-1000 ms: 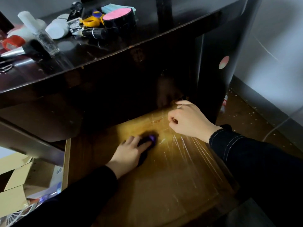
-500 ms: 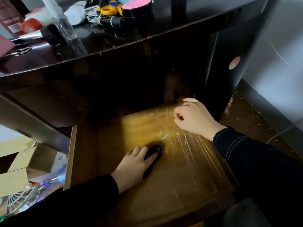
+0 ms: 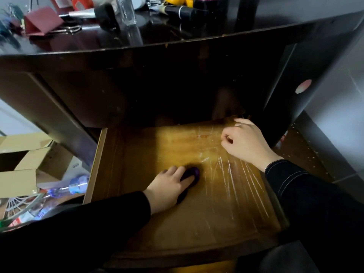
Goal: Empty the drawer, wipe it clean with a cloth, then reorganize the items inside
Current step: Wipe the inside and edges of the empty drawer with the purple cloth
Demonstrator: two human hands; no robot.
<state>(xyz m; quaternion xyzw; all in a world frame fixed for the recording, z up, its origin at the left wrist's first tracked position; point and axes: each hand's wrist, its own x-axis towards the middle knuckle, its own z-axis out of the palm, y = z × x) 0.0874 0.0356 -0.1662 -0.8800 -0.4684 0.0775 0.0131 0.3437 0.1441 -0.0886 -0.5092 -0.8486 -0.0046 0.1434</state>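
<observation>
the open light-brown wooden drawer [image 3: 197, 229] is bare inside, so emptying looks done, and i judge the wiping step to be underway. the left hand [image 3: 167, 187] lies on the drawer floor a little left of centre, its grip spread, with straight fingers pressing a small dark purple cloth [image 3: 192, 173] flat against the wood. the right hand [image 3: 247, 143] sits at the back right corner of the drawer floor with its grip curled in; nothing shows inside the curl. pale whitish streaks [image 3: 236, 174] fan across the right half of the floor, so that side probably needs more passes. the removed things, among them a clear glass bottle [image 3: 128, 11] and a folded dark red pouch [image 3: 42, 21], lie on the glossy dark desk [image 3: 197, 40] above, so reorganizing has not begun.
</observation>
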